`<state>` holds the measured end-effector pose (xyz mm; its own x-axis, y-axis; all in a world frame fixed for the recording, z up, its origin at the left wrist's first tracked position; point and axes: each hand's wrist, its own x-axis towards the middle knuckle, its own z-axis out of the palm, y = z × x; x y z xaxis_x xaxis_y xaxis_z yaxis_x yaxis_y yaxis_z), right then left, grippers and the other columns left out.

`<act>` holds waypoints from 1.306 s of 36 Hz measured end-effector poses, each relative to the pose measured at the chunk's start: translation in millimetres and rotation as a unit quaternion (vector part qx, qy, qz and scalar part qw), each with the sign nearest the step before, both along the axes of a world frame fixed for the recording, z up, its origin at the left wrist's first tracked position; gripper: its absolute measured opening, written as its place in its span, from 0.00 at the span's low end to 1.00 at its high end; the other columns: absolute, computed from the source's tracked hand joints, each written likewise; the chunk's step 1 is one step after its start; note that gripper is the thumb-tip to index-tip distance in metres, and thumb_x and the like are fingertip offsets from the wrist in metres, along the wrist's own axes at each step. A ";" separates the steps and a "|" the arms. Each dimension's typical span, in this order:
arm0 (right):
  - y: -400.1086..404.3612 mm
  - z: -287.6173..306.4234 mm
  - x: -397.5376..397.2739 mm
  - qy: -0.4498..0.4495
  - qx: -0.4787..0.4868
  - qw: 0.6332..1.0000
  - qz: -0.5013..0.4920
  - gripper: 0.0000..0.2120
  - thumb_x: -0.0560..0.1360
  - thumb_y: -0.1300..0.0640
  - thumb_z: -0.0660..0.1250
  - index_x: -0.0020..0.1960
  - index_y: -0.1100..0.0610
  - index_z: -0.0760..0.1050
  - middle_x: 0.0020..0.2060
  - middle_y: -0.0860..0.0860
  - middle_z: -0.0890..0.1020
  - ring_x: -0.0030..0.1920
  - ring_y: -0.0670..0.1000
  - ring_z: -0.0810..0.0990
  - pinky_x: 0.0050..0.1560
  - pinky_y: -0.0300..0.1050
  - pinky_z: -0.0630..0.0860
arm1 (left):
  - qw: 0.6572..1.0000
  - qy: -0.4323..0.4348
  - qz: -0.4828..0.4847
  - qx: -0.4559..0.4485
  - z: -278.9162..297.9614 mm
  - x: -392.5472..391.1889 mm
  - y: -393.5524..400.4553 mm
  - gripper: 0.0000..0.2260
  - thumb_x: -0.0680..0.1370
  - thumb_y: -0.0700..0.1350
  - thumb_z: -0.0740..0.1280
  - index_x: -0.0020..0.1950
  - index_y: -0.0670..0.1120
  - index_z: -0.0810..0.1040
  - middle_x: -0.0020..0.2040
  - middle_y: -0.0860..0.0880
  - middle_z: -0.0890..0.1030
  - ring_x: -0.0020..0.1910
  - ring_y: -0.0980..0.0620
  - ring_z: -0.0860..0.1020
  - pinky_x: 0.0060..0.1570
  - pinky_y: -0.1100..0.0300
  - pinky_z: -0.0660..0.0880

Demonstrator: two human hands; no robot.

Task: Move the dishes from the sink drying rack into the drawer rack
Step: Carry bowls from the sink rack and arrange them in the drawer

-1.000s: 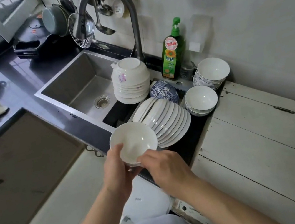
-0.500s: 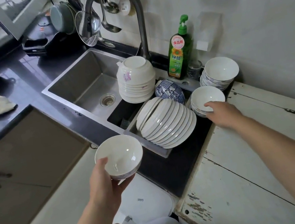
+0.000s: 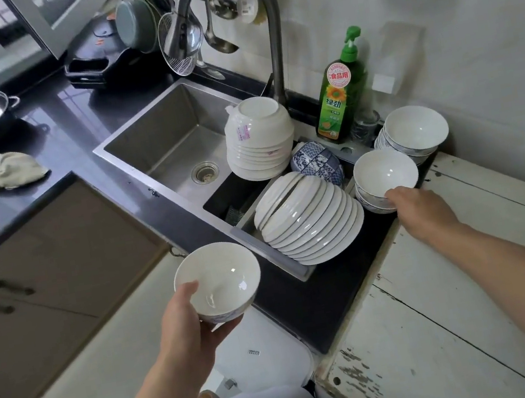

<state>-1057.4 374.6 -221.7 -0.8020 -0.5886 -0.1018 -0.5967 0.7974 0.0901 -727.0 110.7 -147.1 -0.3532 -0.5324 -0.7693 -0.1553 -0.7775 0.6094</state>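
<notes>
**Second bowl being reached for while the first is being held clear**

A white bowl [image 3: 218, 281] is being cradled in the left hand [image 3: 185, 329], thumb hooked over the near rim and fingers curled under the base. It is being kept out over the floor, well apart from the sink edge, probably so that the rack side is left free for the other arm. The bowl is being held upright, mouth up, which suits a one-handed grip on smooth glazed ware.

The right hand [image 3: 421, 212] is being stretched across to the near stack of bowls [image 3: 384, 178] at the right end of the sink. Its fingertips are being laid against the top bowl's near rim; whether the rim is already being pinched cannot be told, as the fingers are being seen from behind. The stack appears to be chosen because it sits nearest and its bowls are nested mouth up, so a rim is being offered directly.

A further stack of bowls [image 3: 415, 131] is waiting just behind it, beside the green soap bottle [image 3: 342, 95]. The row of plates [image 3: 309, 218] is being left leaning on edge in the drying rack, with the upturned bowl stack [image 3: 259, 138] and the blue patterned bowl [image 3: 316, 163] behind it. The drawer rack is not being shown, so most of the task is judged outstanding.
</notes>
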 end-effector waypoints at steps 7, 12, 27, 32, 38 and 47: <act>-27.2 44.5 34.6 0.071 -0.201 0.976 0.044 0.12 0.72 0.75 0.64 0.52 0.64 0.77 0.42 0.60 0.79 0.32 0.64 0.77 0.31 0.45 0.67 | 1.000 -0.001 0.007 0.024 -7.4 9.5 -1.6 0.19 0.80 0.45 0.62 0.72 0.47 0.69 0.64 0.40 0.78 0.59 0.39 0.80 0.46 0.44 0.82; -80.6 77.4 104.4 0.022 -0.356 0.932 0.063 0.10 0.78 0.67 0.59 0.53 0.64 0.79 0.43 0.56 0.82 0.40 0.59 0.80 0.37 0.49 0.74 | 0.995 0.018 0.026 0.099 -10.1 20.9 -2.7 0.20 0.78 0.44 0.61 0.71 0.45 0.71 0.62 0.38 0.79 0.58 0.37 0.80 0.45 0.44 0.81; -284.7 75.5 358.8 -0.376 -0.386 0.842 0.027 0.05 0.79 0.48 0.64 0.46 0.47 0.76 0.39 0.45 0.85 0.42 0.46 0.85 0.47 0.52 0.82 | 0.963 0.062 0.252 0.074 0.5 247.0 -104.5 0.15 0.81 0.43 0.59 0.67 0.45 0.74 0.61 0.39 0.80 0.54 0.38 0.81 0.50 0.39 0.79; -359.5 65.8 487.5 -0.411 -0.324 0.849 0.069 0.13 0.72 0.46 0.71 0.40 0.54 0.76 0.33 0.49 0.83 0.36 0.49 0.80 0.38 0.48 0.75 | 0.925 0.073 0.370 0.048 -2.5 406.8 -144.7 0.10 0.82 0.44 0.59 0.59 0.47 0.76 0.55 0.40 0.81 0.50 0.39 0.81 0.53 0.39 0.77; -433.3 47.2 640.1 -0.438 -0.258 0.849 0.146 0.20 0.70 0.41 0.74 0.44 0.58 0.76 0.37 0.53 0.83 0.41 0.55 0.82 0.43 0.50 0.76 | 0.860 0.073 0.502 0.048 -1.9 581.2 -171.3 0.07 0.81 0.44 0.59 0.54 0.44 0.75 0.52 0.39 0.80 0.48 0.39 0.79 0.50 0.40 0.77; -526.4 51.3 801.7 -0.453 -0.180 0.823 0.292 0.20 0.71 0.47 0.76 0.39 0.56 0.68 0.36 0.50 0.76 0.36 0.50 0.72 0.36 0.47 0.68 | 0.763 0.115 0.635 0.025 -8.3 745.1 -197.0 0.09 0.80 0.47 0.61 0.57 0.45 0.75 0.56 0.39 0.79 0.51 0.38 0.80 0.46 0.43 0.77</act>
<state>-255.7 -151.9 -170.4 -0.0627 -0.9698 -0.2357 -0.5803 0.2276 -0.7819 18.1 -86.2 -155.4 0.2952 -0.5294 -0.7953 0.8496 -0.2353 0.4720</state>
